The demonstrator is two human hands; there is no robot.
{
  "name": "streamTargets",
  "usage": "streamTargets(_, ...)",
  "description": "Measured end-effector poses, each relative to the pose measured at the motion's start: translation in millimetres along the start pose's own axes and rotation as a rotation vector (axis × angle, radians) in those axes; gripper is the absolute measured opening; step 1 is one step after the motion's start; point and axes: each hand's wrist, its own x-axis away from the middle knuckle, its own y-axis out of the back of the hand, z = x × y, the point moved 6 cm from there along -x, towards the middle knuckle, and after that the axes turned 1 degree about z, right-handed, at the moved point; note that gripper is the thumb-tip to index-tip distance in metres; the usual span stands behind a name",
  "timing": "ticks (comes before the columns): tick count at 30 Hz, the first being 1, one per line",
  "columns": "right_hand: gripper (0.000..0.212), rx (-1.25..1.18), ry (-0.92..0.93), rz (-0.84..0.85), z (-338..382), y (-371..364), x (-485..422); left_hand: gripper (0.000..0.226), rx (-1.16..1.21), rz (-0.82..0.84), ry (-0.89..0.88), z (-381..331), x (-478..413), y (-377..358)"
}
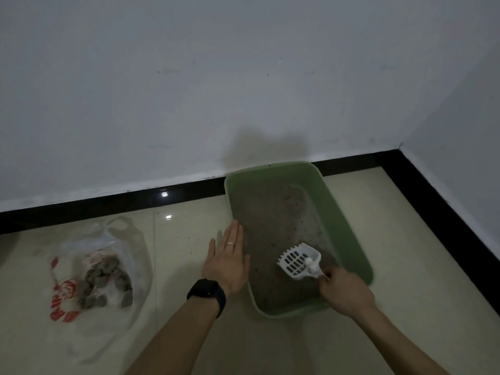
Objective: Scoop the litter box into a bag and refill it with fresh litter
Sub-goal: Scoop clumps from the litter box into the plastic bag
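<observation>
One litter box (pixel 349 234) is steadied by the flat, straight-fingered left hand (pixel 228 262); one white scoop (pixel 299 262) is gripped by the right hand (pixel 343 290); one bag (pixel 100 274) of clumps lies left.

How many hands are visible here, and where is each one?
2. The left hand, fingers straight, lies against the left rim of the green litter box. The right hand grips the white scoop inside the box, at its near end.
</observation>
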Motion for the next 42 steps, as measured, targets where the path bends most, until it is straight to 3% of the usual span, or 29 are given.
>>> streamTargets(5,0.025,-0.048,-0.001,0.029,9.8,-12.8,-16.6,0.067,-0.037,-0.115,0.011,4.5,0.7,-11.6)
streamTargets(10,0.026,-0.166,0.053,0.071,46.6,-40.3,-27.1,0.069,-0.092,-0.125,-0.001,4.4,-0.6,-12.1)
streamTargets(20,0.021,-0.621,0.026,0.204,67.1,-69.9,-46.8,0.071,-0.131,-0.145,-0.007,5.7,-3.2,-13.0)
streamTargets(29,0.024,-0.938,0.121,0.022,47.0,-42.2,-34.2,0.072,-0.14,-0.139,0.01,5.9,-1.5,-13.5)
streamTargets(37,0.02,-0.837,0.255,-0.101,39.6,-18.4,-15.2,0.07,-0.144,-0.124,0.022,5.5,-1.3,-11.9)
streamTargets(42,0.021,-0.722,0.176,-0.111,31.5,-12.7,-16.4,0.07,-0.155,-0.134,-0.009,3.5,-3.9,-9.1)
